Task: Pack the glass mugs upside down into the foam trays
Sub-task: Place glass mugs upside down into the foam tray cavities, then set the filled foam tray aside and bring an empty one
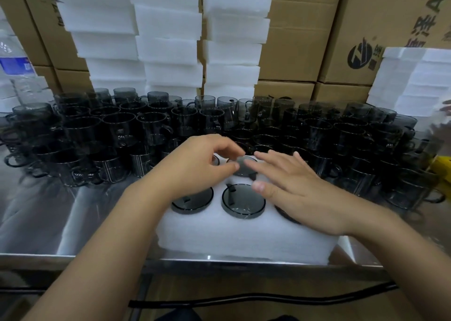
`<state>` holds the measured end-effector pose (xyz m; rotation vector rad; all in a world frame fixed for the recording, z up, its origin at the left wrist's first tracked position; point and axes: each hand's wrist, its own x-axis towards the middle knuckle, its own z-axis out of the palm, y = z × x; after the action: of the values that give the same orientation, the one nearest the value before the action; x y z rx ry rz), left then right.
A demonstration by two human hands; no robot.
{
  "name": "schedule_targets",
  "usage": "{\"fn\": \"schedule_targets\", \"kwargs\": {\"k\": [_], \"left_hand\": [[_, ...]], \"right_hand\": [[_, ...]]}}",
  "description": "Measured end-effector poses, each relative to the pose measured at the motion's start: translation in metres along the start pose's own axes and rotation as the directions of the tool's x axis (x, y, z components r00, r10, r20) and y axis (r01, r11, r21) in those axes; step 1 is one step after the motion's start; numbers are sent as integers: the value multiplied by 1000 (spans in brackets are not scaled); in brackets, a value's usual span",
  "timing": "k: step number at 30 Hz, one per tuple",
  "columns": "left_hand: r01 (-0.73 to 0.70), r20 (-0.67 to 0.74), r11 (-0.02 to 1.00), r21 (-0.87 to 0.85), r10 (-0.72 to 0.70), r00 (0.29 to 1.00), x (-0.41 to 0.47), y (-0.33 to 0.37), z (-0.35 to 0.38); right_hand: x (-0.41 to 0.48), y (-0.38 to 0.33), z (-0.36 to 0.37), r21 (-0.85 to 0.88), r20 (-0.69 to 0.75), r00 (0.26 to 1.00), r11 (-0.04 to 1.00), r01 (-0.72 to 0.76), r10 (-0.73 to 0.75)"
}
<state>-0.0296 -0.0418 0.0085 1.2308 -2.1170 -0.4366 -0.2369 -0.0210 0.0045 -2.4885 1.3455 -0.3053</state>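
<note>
**A:** Five mugs in the foam tray (244, 236), is that right?

**B:** Five that show, each bottom up in its own hole. The near row has the left mug (192, 201) and the middle mug (243, 201) in plain sight. The corner mug (284, 212) at near right is mostly covered by the right hand (297, 189). In the far row the back mug (246, 168) sits in the middle hole. A sliver of the far-left mug (216, 160) peeks out past the left hand (199, 166).

**A:** And the hands?

**B:** The left one has its fingers (233, 166) curled, with thumb and forefinger pinching the left edge of the back mug's base. The right one lies flat and spread over the tray. Its fingers (268, 159) are straight, the tips touch that same base from the right, and it holds nothing. Both hands are a little blurred.

**A:** Where's the tray?

**B:** It is at the near edge of the steel desk (48, 223). Just behind it, loose mugs (117, 130) of dark glass stand upright in layers right across the desk. Beyond those, white foam stacks (168, 40) rise against cartons (305, 40). A water bottle (17, 64) stands at far left.
</note>
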Motion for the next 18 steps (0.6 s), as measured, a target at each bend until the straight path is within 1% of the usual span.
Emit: {"fn": "schedule_targets", "kwargs": {"k": [2, 3, 4, 5, 6, 8, 9, 10, 12, 13, 15, 16, 17, 18], "left_hand": [[10, 42, 994, 106, -14, 999, -13, 0, -7], [22, 58, 992, 125, -29, 998, -20, 0, -12], [41, 75, 992, 118, -50, 996, -29, 0, -18], [65, 102, 993, 96, -75, 992, -37, -1, -24], [84, 141, 994, 76, -94, 986, -46, 0, -30], [108, 240, 991, 81, -124, 963, -58, 2, -39], [104, 281, 988, 115, -132, 951, -63, 3, -40], [73, 302, 982, 175, -124, 945, -66, 3, -39], [-17, 291, 956, 294, -73, 954, -70, 11, -39], [-75, 273, 945, 319, -16, 962, -72, 15, -40], [-185, 240, 924, 335, 106, 965, -77, 26, -48], [-235, 222, 904, 357, 162, 961, -80, 30, -56], [-296, 191, 870, 393, 237, 953, -82, 35, -63], [-342, 150, 834, 433, 307, 940, -83, 40, -71]], "right_hand": [[-5, -1, -1, 120, -159, 987, 993, 22, -2], [-9, -1, -2, 132, -217, 976, 990, 46, -17], [-14, -1, -4, 104, -260, 965, 992, 76, -47], [-20, -3, -7, 62, -270, 960, 993, 102, -81], [-26, -4, -10, -13, -239, 963, 992, 124, -124], [-38, -12, -15, -172, -36, 992, 978, 115, -123], [-41, -16, -15, -258, 65, 992, 959, 118, -105], [-44, -20, -12, -334, 106, 988, 932, 144, -115], [-44, -26, -8, -445, 111, 979, 872, 205, -173], [-46, -28, -11, -452, 101, 978, 867, 210, -184], [-52, -35, -21, -428, 82, 973, 873, 232, -218], [-63, -38, -27, -422, 67, 976, 881, 214, -205], [-58, -47, -33, -421, 17, 974, 882, 211, -225], [-55, -54, -40, -389, -6, 977, 901, 193, -212]]}}
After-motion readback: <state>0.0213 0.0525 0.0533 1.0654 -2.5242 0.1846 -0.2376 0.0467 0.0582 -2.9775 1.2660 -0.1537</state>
